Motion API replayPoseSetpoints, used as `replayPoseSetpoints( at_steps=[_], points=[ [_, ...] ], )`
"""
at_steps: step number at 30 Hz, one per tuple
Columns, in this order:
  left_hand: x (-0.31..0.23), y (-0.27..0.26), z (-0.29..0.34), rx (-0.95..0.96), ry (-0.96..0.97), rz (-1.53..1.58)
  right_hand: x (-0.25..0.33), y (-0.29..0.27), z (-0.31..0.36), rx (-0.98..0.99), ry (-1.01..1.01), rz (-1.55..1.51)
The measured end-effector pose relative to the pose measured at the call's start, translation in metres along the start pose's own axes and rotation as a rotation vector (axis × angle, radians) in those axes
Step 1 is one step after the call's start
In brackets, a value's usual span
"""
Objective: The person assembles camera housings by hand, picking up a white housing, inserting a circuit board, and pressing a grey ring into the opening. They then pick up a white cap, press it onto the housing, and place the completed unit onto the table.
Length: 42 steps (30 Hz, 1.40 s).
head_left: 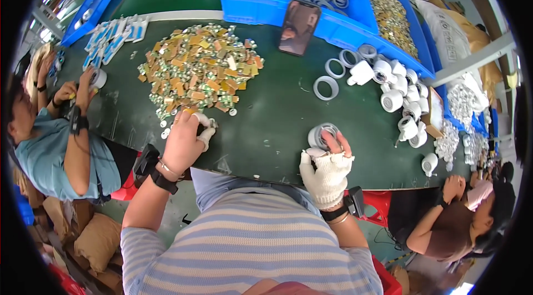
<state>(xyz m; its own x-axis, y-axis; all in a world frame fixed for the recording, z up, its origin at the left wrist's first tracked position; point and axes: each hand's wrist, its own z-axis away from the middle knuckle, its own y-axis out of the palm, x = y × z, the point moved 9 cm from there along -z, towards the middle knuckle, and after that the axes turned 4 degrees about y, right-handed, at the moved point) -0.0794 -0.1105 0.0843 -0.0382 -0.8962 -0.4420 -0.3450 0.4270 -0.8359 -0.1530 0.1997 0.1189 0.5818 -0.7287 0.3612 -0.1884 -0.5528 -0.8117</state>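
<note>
A large heap of small green and tan circuit boards (pixel 200 67) lies on the green table. At the heap's near edge is my left hand (pixel 189 137), with white covers on some fingers. Its fingers are drawn together in a pinch, and whatever is between them is too small to make out. My right hand (pixel 326 175), in a white knit glove with bare fingertips, grips a white round housing (pixel 317 135) near the table's front. Some of its fingers reach into the housing's opening, while the thumb side stays near the rim.
Loose grey rings (pixel 326 88) and a cluster of white lamp-like housings (pixel 408 95) lie to the right. Behind stand a blue bin (pixel 250 9) of grey rings and a phone (pixel 300 27) leaning on it. Co-workers sit on both sides; white-and-blue parts (pixel 114 39) lie far left.
</note>
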Motion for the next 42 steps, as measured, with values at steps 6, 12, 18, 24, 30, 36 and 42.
replayPoseSetpoints(
  at_steps=[6,12,18,24,30,36,42],
  points=[
    [-0.04,0.042,0.006,0.093,-0.245,0.89,0.001,-0.015,-0.023,0.056,0.005,-0.373],
    [-0.11,0.074,-0.001,0.331,-0.124,1.192,0.016,0.008,-0.025,0.33,0.015,-0.778],
    [-0.115,0.071,0.004,0.425,-0.104,1.036,0.023,0.005,-0.028,0.338,-0.085,-0.647],
    [-0.117,0.058,0.002,0.379,-0.09,0.906,0.035,0.003,-0.034,0.42,-0.157,-0.56],
    [-0.117,0.056,0.005,0.343,-0.07,0.875,0.037,-0.003,-0.036,0.333,-0.185,-0.553],
    [-0.113,0.059,0.008,0.315,-0.166,0.93,0.051,-0.012,-0.028,0.12,-0.206,-0.294],
    [-0.111,0.057,0.007,0.3,-0.099,0.91,0.038,-0.002,-0.03,0.295,-0.202,-0.429]
  ],
)
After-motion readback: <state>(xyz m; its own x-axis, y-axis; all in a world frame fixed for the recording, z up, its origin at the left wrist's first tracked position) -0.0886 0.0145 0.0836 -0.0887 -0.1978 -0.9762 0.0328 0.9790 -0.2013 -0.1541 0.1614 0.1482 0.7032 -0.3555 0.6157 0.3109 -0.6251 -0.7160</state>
